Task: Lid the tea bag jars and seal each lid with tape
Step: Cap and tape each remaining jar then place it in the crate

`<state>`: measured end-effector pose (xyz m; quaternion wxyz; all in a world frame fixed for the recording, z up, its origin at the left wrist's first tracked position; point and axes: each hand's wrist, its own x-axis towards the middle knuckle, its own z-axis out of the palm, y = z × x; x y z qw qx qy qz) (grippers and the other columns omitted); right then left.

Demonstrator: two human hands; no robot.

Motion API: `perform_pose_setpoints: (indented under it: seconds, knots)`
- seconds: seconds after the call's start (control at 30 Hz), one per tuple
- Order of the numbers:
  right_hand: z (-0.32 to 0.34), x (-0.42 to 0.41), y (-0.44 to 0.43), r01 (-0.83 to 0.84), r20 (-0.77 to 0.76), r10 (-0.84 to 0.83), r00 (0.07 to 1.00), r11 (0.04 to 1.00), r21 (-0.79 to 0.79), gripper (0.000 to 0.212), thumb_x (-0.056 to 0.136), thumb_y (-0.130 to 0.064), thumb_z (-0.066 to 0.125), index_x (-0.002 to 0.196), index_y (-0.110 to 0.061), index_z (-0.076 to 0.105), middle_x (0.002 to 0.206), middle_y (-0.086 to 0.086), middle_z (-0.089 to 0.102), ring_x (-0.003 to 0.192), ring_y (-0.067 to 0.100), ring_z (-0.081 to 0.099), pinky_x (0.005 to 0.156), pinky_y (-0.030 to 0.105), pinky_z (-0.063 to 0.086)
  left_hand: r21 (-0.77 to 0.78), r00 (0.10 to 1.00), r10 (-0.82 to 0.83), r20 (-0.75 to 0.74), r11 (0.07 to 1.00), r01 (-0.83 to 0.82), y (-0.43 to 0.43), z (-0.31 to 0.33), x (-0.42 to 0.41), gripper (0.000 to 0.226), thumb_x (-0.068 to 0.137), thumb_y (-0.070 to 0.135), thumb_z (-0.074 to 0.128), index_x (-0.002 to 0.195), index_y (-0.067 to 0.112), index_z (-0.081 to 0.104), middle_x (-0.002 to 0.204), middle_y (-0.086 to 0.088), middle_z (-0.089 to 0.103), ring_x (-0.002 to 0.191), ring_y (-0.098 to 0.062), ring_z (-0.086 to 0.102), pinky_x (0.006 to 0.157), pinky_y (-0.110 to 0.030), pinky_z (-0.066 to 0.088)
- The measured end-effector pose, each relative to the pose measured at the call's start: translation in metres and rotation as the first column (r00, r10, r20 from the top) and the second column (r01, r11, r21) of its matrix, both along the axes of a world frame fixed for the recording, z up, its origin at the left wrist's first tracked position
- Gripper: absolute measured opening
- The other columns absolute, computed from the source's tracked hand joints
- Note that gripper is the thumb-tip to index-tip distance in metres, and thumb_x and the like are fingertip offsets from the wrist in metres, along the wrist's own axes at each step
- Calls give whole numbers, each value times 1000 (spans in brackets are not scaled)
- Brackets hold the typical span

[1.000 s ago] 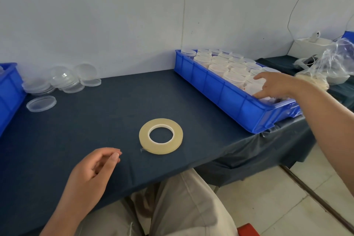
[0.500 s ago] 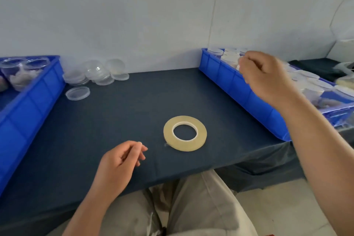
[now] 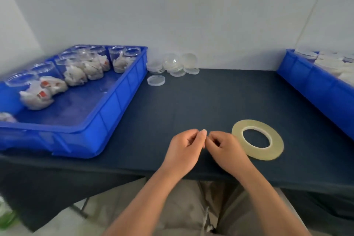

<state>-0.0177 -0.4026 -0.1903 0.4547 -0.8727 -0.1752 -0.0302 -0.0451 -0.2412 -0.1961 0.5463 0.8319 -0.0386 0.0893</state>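
Observation:
My left hand (image 3: 183,149) and my right hand (image 3: 226,149) meet at the front middle of the table, fingers curled and fingertips touching each other. I see nothing between them. A roll of clear yellowish tape (image 3: 278,144) lies flat just right of my right hand. Open clear jars with tea bags (image 3: 118,59) stand in a blue crate (image 3: 107,119) at the left. Loose clear lids (image 3: 173,64) are piled at the back by the wall, with one lid (image 3: 156,80) lying apart in front. Lidded jars (image 3: 333,63) fill a second blue crate (image 3: 314,86) at the right.
A dark cloth covers the table (image 3: 210,97), which ends at a white wall behind. My lap is just below the table's front edge. A few tea bags lie loose on the left crate's floor (image 3: 36,96).
My right hand has come back from the right crate to the table's front and met my left hand. My view has swung left, bringing the left crate into sight.

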Motion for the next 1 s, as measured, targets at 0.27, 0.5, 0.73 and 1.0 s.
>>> perform_pose_setpoints:
  seconds: [0.27,0.5,0.73,1.0]
  knots:
    - [-4,-5,-1,-6,4,6,1000,997,-77,51,104,-44,59,71,-7,48,64,10,48,54,12,39,55,35,36,213,985,80,154,970,-113,76,102,2,28,90,66,60,91,40,70,81,17,73,69,1,67,63,-20,52]
    - [-9,-6,2,2,52,4,999,994,-109,52,104,-44,60,67,-12,41,62,7,44,52,11,35,51,28,29,683,953,304,8,695,-227,207,192,93,21,99,48,64,90,31,72,96,9,74,85,-11,67,76,-35,50]
    - [-10,-6,-1,-25,53,30,998,994,-105,51,99,-52,57,62,-19,41,57,-2,43,53,12,41,51,25,33,896,944,328,-43,431,-109,266,162,219,45,96,26,71,140,24,62,143,-8,62,124,-33,60,101,-43,49]
    - [-11,3,-3,-62,10,62,998,998,1,49,96,-46,64,64,-17,40,55,-2,38,53,10,35,52,23,27,874,942,299,-149,486,-17,290,137,299,100,93,-2,67,171,21,9,178,-6,13,162,-30,20,126,-43,24]
